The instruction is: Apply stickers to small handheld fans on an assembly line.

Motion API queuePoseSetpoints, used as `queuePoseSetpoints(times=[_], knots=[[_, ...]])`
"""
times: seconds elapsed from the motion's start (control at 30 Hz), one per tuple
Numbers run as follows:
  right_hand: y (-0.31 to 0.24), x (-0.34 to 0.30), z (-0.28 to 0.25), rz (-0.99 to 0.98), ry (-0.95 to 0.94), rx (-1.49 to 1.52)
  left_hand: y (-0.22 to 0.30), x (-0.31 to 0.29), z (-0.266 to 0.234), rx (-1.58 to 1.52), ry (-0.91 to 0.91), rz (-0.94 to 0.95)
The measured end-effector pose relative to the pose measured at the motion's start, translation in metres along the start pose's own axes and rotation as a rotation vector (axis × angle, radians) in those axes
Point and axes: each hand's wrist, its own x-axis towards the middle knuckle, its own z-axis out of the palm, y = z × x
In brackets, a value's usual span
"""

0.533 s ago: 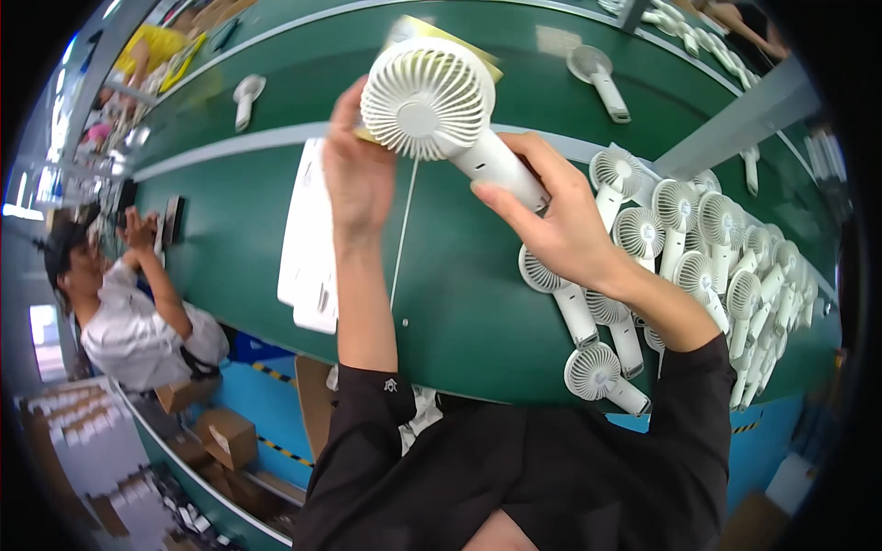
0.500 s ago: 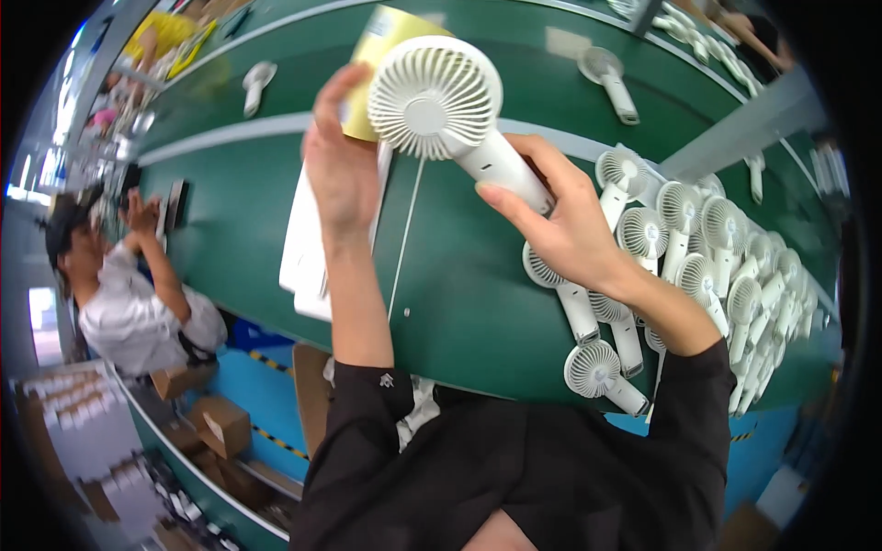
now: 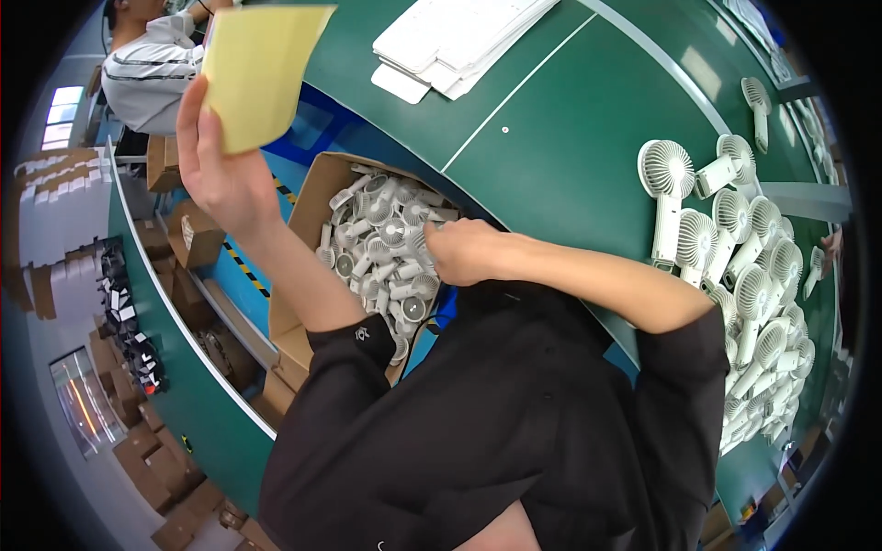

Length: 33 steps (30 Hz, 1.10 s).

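Observation:
My left hand (image 3: 225, 174) is raised at the upper left, fingers closed round the lower edge of a yellow sheet (image 3: 262, 78). At the right side of an open cardboard box (image 3: 299, 207), my right hand (image 3: 469, 253) is closed over a white handheld fan (image 3: 418, 246). Only part of that fan's round grille shows beside the fingers; its handle is hidden under the hand. Many white handheld fans (image 3: 378, 248) lie jumbled in the box, which stands below the green table's edge.
White flat cartons (image 3: 450, 41) are stacked on the green table (image 3: 551, 138). A dense group of white fans (image 3: 753, 294) covers its right side. A person in a light top (image 3: 152, 73) is at the far left. Brown boxes (image 3: 193, 234) stand on the left below.
The view has swung down and left, bringing the fan-filled box into sight. My right hand has gone from above the table to the box with the fan. My left hand keeps the yellow sheet.

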Motion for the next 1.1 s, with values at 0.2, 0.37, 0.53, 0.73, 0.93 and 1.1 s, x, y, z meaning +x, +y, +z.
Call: queuePoseSetpoints(times=[0.2, 0.37, 0.53, 0.73, 0.93, 1.1], knots=[[0.013, 0.042, 0.032, 0.072, 0.135, 0.241, -0.008, -0.036, -0.037, 0.070, 0.093, -0.127], [0.020, -0.031, 0.008, -0.096, 0.527, 0.064, -0.035, -0.036, -0.028, 0.007, 0.052, -0.170], [0.020, -0.128, -0.027, 0.145, 1.005, -0.199, -0.050, -0.030, -0.010, 0.002, -0.021, -0.231], [0.075, -0.212, -0.016, 0.753, 1.133, -0.680, -0.065, -0.023, 0.038, 0.010, -0.122, -0.245], [0.106, -0.200, -0.007, 0.697, 1.192, -0.511, -0.078, -0.018, 0.091, -0.057, -0.210, -0.284], [0.114, -0.195, -0.035, 0.563, 1.192, 0.170, -0.098, -0.011, 0.135, -0.067, -0.350, -0.310]])
